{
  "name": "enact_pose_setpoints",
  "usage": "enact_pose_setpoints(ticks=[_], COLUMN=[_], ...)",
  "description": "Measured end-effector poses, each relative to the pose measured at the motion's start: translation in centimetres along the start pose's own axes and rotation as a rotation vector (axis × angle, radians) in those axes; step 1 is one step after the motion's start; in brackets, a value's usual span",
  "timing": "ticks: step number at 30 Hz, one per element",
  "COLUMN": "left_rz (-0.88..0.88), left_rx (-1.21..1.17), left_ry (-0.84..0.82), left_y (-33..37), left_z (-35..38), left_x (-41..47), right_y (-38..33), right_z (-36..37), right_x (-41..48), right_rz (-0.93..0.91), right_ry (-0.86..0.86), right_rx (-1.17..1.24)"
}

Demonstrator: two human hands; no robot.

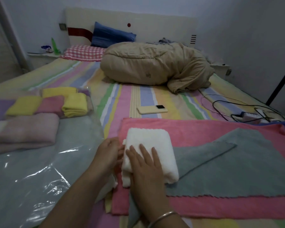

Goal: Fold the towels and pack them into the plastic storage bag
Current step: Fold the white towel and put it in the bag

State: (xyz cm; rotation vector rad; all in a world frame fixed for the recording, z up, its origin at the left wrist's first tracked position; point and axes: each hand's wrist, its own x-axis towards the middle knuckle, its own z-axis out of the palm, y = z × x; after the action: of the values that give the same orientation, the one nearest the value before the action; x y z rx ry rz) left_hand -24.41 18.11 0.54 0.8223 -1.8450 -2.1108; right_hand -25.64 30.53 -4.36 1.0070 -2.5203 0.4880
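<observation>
A folded white towel [156,145] lies on a spread grey towel [229,170], which lies on a pink towel [204,130] on the bed. My right hand [146,168] rests flat on the white towel with straight fingers. My left hand [108,153] is at the towel's left edge, fingers curled against its layers. The clear plastic storage bag [39,175] lies to the left; a folded pale pink towel [28,130] and several folded yellow and pink towels [74,104] sit at its far end, apparently inside it.
A phone [152,109] lies on the striped sheet beyond the towels. Cables and a power strip [248,115] lie at the right. A bundled beige quilt [155,65] and pillows [112,36] fill the head of the bed.
</observation>
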Motion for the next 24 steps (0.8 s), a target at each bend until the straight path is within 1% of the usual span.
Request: enact_pose_setpoints(ticks=[3,7,11,13,15,17,19,20,21,22,24], left_rz=[0.035,0.056,0.051,0.107,0.215,0.327,0.364,0.334,0.273,0.186,-0.022], left_rx=[0.139,0.252,0.262,0.256,0.303,0.392,0.445,0.447,0.441,0.425,0.310], left_ry=[0.015,-0.016,-0.020,-0.018,-0.008,0.055,0.130,0.133,0.106,0.060,-0.054], left_y=[-1.1,-1.5,-1.4,-1.3,-0.9,-0.6,-0.4,-0.4,-0.3,-0.3,-0.2], left_z=[-0.3,-0.2,-0.2,-0.4,-0.9,-1.5,-2.3,-2.6,-2.8,-3.0,-2.7], left_x=[0.8,1.1,1.1,1.0,0.3,-0.9,-2.3,-3.1,-3.8,-4.3,-5.4], right_y=[0.2,0.6,1.8,2.8,3.6,3.7,3.1,2.8,2.6,2.4,2.3], right_z=[0.3,0.0,-0.7,-1.1,-1.3,-1.5,-1.8,-2.0,-2.2,-2.2,-2.2], right_x=[-0.7,-1.0,-1.5,-1.4,-1.2,-0.9,-0.6,-0.4,-0.1,0.1,0.5], right_rz=[-0.025,-0.071,-0.138,-0.129,-0.087,-0.031,0.039,0.090,0.147,0.191,0.287], right_ry=[0.014,-0.012,-0.103,-0.140,-0.141,-0.126,-0.088,-0.078,-0.109,-0.130,-0.123], right_rx=[0.027,0.105,0.137,0.138,0.100,0.093,0.162,0.212,0.263,0.295,0.361])
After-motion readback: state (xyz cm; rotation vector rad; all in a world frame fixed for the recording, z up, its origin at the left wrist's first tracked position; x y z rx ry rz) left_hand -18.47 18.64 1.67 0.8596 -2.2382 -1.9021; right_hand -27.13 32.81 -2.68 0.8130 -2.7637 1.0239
